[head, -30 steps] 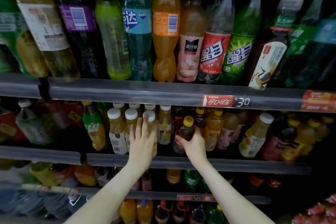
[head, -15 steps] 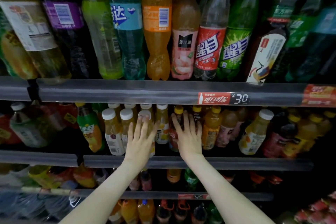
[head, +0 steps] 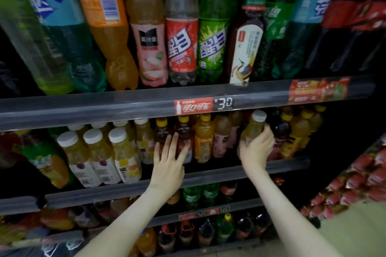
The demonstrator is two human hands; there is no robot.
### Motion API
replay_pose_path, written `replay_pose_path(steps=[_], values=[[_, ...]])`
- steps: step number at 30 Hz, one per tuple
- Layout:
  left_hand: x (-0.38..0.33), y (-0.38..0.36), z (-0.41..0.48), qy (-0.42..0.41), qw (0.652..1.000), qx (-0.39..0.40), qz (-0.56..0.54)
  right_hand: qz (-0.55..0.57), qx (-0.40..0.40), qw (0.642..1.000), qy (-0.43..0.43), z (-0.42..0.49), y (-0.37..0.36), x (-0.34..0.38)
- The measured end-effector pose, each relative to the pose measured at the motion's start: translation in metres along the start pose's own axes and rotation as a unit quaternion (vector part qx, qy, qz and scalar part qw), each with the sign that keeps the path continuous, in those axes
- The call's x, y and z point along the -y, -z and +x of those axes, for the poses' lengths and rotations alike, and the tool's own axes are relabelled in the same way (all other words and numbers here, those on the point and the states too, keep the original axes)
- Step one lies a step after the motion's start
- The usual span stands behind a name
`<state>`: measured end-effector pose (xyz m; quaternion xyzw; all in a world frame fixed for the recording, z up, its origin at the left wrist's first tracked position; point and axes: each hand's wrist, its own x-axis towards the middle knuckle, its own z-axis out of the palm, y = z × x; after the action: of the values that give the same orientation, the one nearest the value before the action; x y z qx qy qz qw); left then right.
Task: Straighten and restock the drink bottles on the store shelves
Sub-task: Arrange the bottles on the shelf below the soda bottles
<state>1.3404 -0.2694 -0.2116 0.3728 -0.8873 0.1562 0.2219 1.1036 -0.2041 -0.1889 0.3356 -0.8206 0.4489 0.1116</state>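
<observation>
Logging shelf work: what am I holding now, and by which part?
The right hand has its grip around the lower body of a white-capped yellow juice bottle. The left hand holds nothing; its straight fingers touch a dark bottle.

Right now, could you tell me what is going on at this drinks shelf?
A person is tidying the small bottles on the middle shelf. Their right hand grips a white-capped yellow juice bottle near the row's right end. Their left hand lies flat, fingers straight, against the dark yellow-capped tea bottles. Large soda bottles line the shelf above, untouched.
</observation>
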Motion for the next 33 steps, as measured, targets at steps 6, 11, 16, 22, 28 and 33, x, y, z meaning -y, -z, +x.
replay_pose_path(steps=[6, 11, 16, 22, 28, 33], values=[[-0.022, -0.013, 0.007, 0.019, 0.998, 0.054, -0.004, 0.138, 0.176, 0.968, -0.116, 0.049, -0.003, -0.027], [-0.02, -0.011, -0.002, 0.044, 0.997, 0.06, 0.018, 0.119, 0.197, 0.966, -0.116, 0.046, -0.004, -0.027], [0.003, -0.001, -0.024, 0.063, 0.997, 0.047, 0.018, 0.159, 0.23, 0.959, -0.045, -0.004, 0.019, -0.013], [0.06, 0.02, -0.059, 0.07, 0.997, -0.011, 0.041, 0.216, 0.232, 0.948, -0.038, -0.05, 0.05, 0.028], [0.114, 0.042, -0.065, 0.078, 0.993, -0.045, 0.075, 0.231, 0.39, 0.891, -0.004, -0.09, 0.043, 0.107], [0.142, 0.047, -0.068, 0.036, 0.997, 0.001, 0.069, 0.22, 0.475, 0.851, 0.04, -0.121, 0.002, 0.16]])
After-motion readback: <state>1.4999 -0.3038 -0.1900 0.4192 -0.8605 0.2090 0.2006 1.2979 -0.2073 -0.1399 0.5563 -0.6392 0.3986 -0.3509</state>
